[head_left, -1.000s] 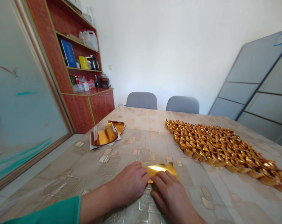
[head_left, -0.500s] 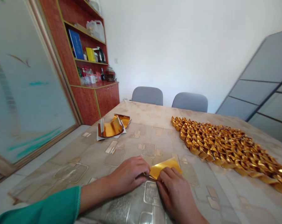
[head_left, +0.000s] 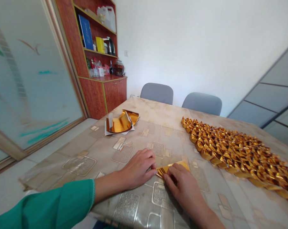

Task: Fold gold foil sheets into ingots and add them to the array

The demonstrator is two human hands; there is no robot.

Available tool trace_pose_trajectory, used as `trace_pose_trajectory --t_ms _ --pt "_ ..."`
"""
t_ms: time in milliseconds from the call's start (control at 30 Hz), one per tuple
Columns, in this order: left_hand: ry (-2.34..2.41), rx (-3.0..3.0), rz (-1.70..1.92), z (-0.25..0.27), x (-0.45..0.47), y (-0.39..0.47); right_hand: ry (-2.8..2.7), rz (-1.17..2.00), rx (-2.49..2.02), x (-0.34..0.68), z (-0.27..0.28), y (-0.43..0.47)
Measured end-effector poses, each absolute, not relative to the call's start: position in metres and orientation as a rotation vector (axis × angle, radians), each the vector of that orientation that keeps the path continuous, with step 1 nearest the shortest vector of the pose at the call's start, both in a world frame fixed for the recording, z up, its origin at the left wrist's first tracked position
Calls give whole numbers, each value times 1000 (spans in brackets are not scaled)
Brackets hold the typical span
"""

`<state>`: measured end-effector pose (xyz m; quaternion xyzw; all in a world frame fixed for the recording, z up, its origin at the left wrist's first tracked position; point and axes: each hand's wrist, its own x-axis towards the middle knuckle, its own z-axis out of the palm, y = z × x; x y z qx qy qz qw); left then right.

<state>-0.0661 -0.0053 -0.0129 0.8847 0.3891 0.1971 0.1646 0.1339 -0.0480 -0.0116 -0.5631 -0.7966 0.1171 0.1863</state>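
Observation:
A piece of gold foil paper [head_left: 185,164] lies low on the table in front of me, creased into a narrow folded strip. My right hand [head_left: 183,184] is closed over its near edge, fingers curled and pressed onto it. At the paper's left end my left hand [head_left: 142,167] is closed, with the thumb and curled fingertips at the corner; its fingertips are partly hidden. To the right spreads a large array of folded gold foil pieces [head_left: 236,149] in joined rows. A small stack of curled gold foil sheets [head_left: 121,123] with pale backing sits farther off to the left.
The table [head_left: 155,111] has a clear patterned cover. Two grey chairs [head_left: 157,92] stand along its far side. A red-brown cabinet [head_left: 91,98] with shelves holds bottles, a kettle and jugs at the back left, beside a frosted glass door [head_left: 38,95].
The gold paper shows a narrower, more creased face than before. My left hand has shifted slightly against its left end. The whole view has turned a little left and down.

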Motion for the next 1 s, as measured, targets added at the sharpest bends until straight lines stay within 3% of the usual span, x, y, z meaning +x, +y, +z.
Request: trace_pose_trajectory --t_ms 467,1000 --pt "1171 2564 602 -18 -63 -3 -2356 -91 -1631 131 -27 -46" --pt "1244 2631 613 -18 -58 -5 -2416 -117 -1723 127 -20 -46"
